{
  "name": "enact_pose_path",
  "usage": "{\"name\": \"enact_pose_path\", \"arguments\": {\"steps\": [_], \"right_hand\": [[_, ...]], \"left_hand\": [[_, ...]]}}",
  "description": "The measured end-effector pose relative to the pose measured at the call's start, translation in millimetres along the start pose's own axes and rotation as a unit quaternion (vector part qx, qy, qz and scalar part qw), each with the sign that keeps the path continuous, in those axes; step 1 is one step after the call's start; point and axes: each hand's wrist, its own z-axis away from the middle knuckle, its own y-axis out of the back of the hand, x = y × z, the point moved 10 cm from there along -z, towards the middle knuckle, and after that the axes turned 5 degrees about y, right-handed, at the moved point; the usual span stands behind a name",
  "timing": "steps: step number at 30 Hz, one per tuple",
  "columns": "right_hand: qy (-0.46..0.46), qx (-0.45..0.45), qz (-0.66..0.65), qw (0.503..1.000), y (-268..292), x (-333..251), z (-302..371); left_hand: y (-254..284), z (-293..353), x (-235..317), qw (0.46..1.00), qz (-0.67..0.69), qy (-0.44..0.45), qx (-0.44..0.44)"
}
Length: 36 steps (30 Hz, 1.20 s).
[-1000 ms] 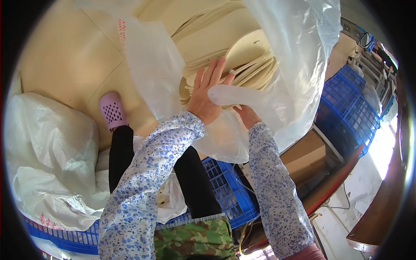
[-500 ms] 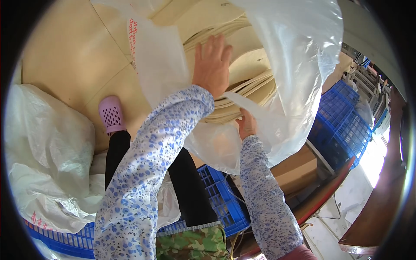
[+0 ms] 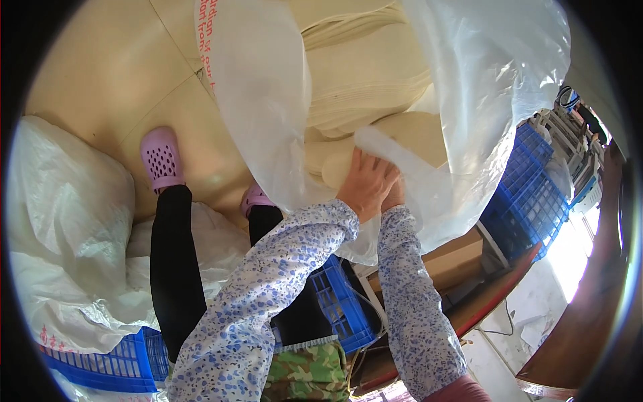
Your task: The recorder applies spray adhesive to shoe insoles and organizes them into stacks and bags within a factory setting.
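Note:
A large translucent plastic bag (image 3: pixel 462 80) lies with its mouth wide toward me. Inside are stacks of flat cream-coloured pieces (image 3: pixel 365 84) with rounded ends, shaped somewhat like insoles. At the near rim, my left hand (image 3: pixel 367 184) lies across my right, its fingers bent and close together. A folded flap of the bag covers its fingertips, so what they grip is hidden. My right hand (image 3: pixel 395 193) is pressed against the left one at the same rim. Most of it, including its fingers, is behind the left hand and the bag.
Another whitish plastic sack (image 3: pixel 74 214) bulges at the left, above a blue crate (image 3: pixel 100 365). My feet wear pink clogs (image 3: pixel 161 157) on the tiled floor (image 3: pixel 100 87). More blue crates (image 3: pixel 536 194) stand at right, near a cardboard box (image 3: pixel 452 261).
My left hand has drawn back from over the stacks to the near rim, meeting my right hand. The stacked pieces now lie flatter, and the bag's mouth shows more of them.

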Motion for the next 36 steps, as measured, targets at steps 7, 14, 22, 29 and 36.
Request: {"name": "enact_pose_path", "arguments": {"steps": [7, 14, 22, 29, 36], "right_hand": [[0.034, 0.141, 0.191, 0.971, -4.2, -19.5, 40.3], [0.181, 0.02, 0.466, 0.866, -140.9, -28.1, 76.3], [0.263, 0.034, 0.587, 0.765, -218.6, -26.5, 100.7], [0.264, 0.125, 0.339, 0.895, -140.9, -37.1, 139.4], [0.275, 0.187, 0.322, 0.886, -116.6, -102.1, 128.1]], "left_hand": [[36.7, 7.6, -33.6, 0.979, 0.192, 0.063, -0.024], [58.5, 58.0, -113.5, 0.868, 0.436, 0.234, 0.037], [79.4, 96.3, -162.9, 0.782, 0.548, 0.29, 0.057], [104.8, 69.8, -87.7, 0.867, 0.466, 0.163, 0.066], [116.8, -0.8, -23.2, 0.933, 0.351, 0.071, 0.034]]}}
